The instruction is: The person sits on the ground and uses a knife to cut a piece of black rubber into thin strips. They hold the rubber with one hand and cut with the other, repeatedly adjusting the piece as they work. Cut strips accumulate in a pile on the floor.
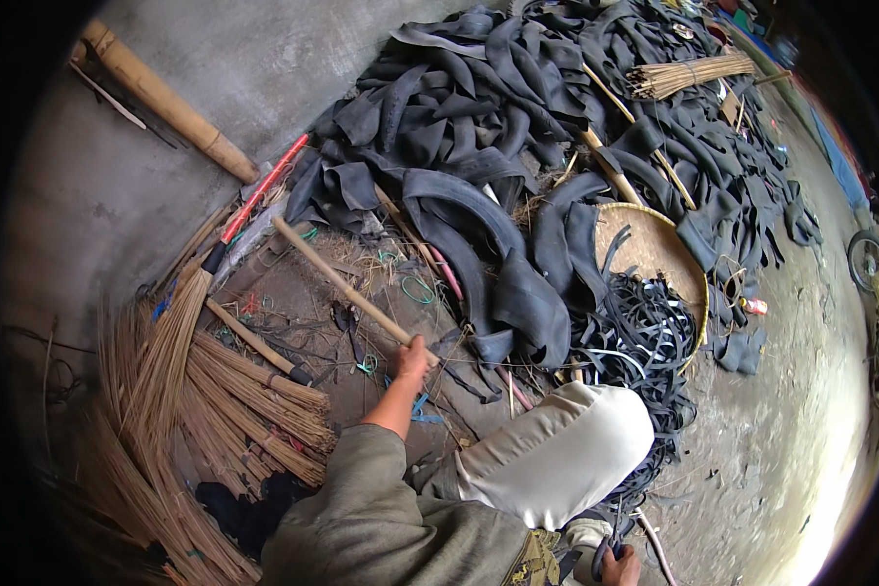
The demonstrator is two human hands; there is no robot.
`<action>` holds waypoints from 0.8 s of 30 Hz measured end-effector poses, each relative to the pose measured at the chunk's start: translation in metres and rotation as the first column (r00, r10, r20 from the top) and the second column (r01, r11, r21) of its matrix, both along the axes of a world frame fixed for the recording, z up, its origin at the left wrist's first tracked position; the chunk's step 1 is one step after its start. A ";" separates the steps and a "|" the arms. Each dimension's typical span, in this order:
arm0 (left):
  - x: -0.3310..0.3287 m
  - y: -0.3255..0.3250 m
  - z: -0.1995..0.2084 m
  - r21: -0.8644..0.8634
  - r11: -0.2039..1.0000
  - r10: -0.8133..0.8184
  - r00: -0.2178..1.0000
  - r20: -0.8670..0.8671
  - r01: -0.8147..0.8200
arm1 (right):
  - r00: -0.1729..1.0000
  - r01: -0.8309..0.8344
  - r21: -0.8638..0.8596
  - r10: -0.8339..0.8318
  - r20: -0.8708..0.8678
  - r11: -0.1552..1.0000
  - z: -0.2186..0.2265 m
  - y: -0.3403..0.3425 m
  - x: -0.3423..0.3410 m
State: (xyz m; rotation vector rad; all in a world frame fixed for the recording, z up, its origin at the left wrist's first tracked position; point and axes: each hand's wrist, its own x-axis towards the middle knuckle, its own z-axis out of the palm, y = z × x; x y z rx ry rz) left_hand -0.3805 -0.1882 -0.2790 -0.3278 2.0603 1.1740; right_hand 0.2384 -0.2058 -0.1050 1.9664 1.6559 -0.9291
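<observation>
Stick (340,281) over floor (752,439), grey wall (264,68)

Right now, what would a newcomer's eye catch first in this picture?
Probably the great heap of black, rubber-like pieces across the top. Right of centre, a tangle of thin black strips lies partly over a round woven tray. Left of centre, the left hand grips a wooden stick.

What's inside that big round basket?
A tangle of thin black strips lies in the basket. Some of its woven tan inside shows beyond them. Whatever is underneath the strips is covered, so I can't tell.
</observation>
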 end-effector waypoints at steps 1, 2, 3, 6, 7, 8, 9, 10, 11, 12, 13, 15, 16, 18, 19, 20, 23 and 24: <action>-0.014 -0.009 -0.008 -0.030 0.997 0.072 0.997 -0.042 -0.074 | 0.999 -0.018 -0.011 0.018 0.034 1.000 -0.001 0.002 0.000; -0.027 -0.019 -0.015 -0.074 0.994 0.069 0.995 -0.078 -0.075 | 0.999 -0.024 -0.019 0.025 0.045 1.000 -0.001 0.005 0.000; -0.037 -0.028 -0.022 -0.043 0.992 0.110 0.986 -0.127 -0.117 | 0.999 -0.022 -0.023 0.023 0.042 0.999 -0.001 0.007 -0.001; -0.070 -0.044 -0.028 -0.245 0.967 0.023 0.980 -0.196 -0.072 | 1.000 0.020 -0.023 -0.020 0.010 1.000 0.001 0.013 -0.004; -0.074 -0.044 -0.025 -0.329 0.941 -0.013 0.964 -0.265 -0.077 | 0.999 0.037 -0.024 -0.037 -0.006 0.999 0.001 0.014 -0.003; -0.077 -0.043 -0.019 -0.436 0.898 -0.049 0.969 -0.244 -0.064 | 0.998 0.060 -0.024 -0.060 -0.019 0.998 0.001 0.014 -0.002; -0.078 -0.040 -0.011 -0.548 0.835 -0.116 0.959 -0.259 -0.047 | 0.996 0.083 -0.025 -0.084 -0.036 0.996 0.001 0.014 0.000; -0.078 -0.036 0.000 -0.670 0.743 -0.174 0.969 -0.173 0.014 | 0.992 0.116 -0.027 -0.118 -0.054 0.993 0.000 0.012 0.003; -0.078 -0.031 0.011 -0.775 0.629 -0.220 0.970 -0.103 0.061 | 0.984 0.156 -0.029 -0.158 -0.078 0.987 -0.001 0.009 0.006; -0.077 -0.023 0.019 -0.772 0.635 -0.204 0.968 -0.144 0.018 | 0.977 0.190 -0.024 -0.191 -0.095 0.982 -0.003 0.007 0.010; -0.077 -0.017 0.025 -0.773 0.633 -0.190 0.958 -0.214 -0.048 | 0.970 0.218 -0.011 -0.218 -0.109 0.976 -0.005 0.002 0.013; -0.090 -0.003 0.029 -0.710 0.699 -0.243 0.905 -0.351 -0.088 | 0.977 0.203 0.117 -0.193 -0.088 0.972 -0.006 -0.003 0.018; -0.104 0.001 0.027 -0.649 0.759 -0.300 0.856 -0.422 -0.054 | 0.944 0.305 0.179 -0.272 -0.184 0.935 -0.003 -0.005 0.022; -0.139 0.011 0.017 -0.501 0.865 -0.298 0.819 -0.490 0.015 | 0.833 0.532 0.057 -0.511 -0.210 0.845 0.016 -0.004 0.033; -0.160 0.021 0.011 -0.411 0.911 -0.252 0.841 -0.479 0.040 | 0.863 0.498 0.218 -0.453 -0.223 0.839 0.022 -0.005 0.034; -0.180 0.032 0.006 -0.322 0.945 -0.211 0.869 -0.448 0.064 | 0.902 0.430 0.270 -0.424 -0.082 0.862 0.035 -0.002 0.039; -0.221 0.063 0.001 0.090 0.996 0.038 0.937 -0.348 -0.007 | 0.785 0.608 0.383 -0.598 -0.162 0.695 0.074 -0.002 0.053; -0.228 0.074 0.001 0.167 0.979 0.156 0.954 -0.254 -0.116 | 0.718 0.682 0.412 -0.660 -0.220 0.604 0.087 0.000 0.059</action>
